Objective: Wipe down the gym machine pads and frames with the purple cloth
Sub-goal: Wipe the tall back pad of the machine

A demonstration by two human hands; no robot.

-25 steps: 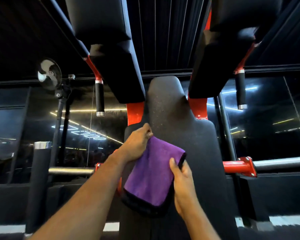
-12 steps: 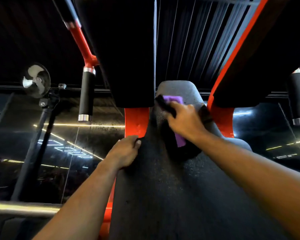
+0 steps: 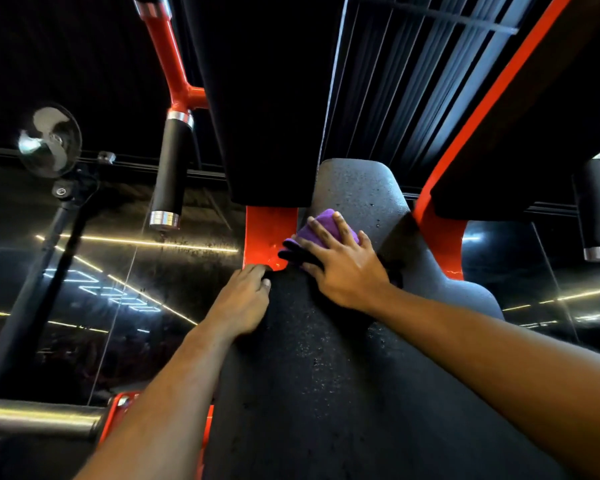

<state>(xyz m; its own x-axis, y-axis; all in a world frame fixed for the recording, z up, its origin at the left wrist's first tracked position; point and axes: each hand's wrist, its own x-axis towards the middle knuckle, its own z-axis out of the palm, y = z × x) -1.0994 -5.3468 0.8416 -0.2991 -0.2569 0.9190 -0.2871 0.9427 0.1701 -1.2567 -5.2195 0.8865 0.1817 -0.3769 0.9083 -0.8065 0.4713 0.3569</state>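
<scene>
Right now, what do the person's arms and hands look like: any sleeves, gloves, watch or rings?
Both forearms are bare as far as the frame shows, with no sleeve in view. The left hand and the right hand wear no gloves. No watch, bracelet or ring shows on either wrist or on the visible fingers, and no tattoos or markings are visible.

- We are in a gym, close up against a weight machine.
- We see a long padded backrest (image 3: 326, 358) with a grainy black cover, and thick black pads (image 3: 264, 98) hanging above it.
- A red-painted frame (image 3: 269, 233) carries them, and a handle (image 3: 170, 168) with a black grip and a shiny end cap hangs from it.
- A bare metal bar (image 3: 32, 417) lies low on the left.
- A fan (image 3: 49, 140) on a stand is beside a dark glass wall (image 3: 187, 306) that reflects light strips (image 3: 136, 240).
</scene>
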